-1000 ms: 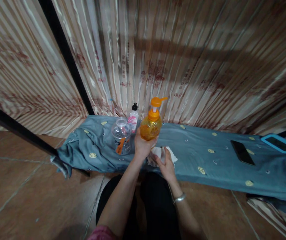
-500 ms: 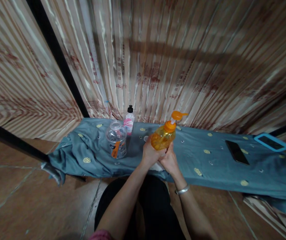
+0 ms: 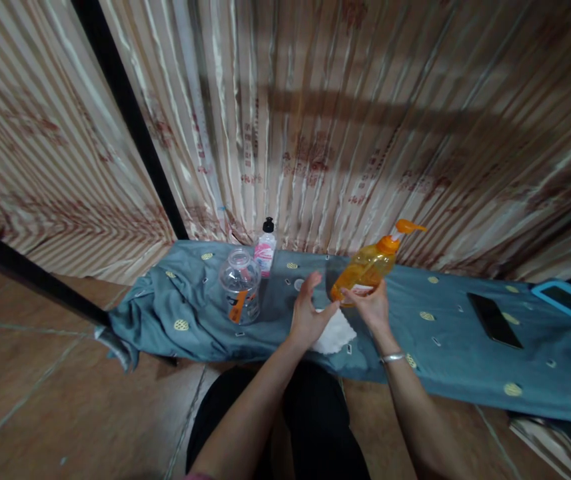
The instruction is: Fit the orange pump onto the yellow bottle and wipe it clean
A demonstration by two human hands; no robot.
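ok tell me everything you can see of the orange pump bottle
The orange pump bottle has a see-through amber body, apparently plastic, an orange collar and, on a pale stem, an orange pump head whose spout points right. A pale label shows low on the body, partly behind the right hand, which grips the lower part. The bottle tilts, top leaning right, over the blue-green cover; whether its base touches that is unclear. The left hand is open beside the base, contact unclear.

Silver bangle (image 3: pixel 394 358), black trousers (image 3: pixel 319 423)
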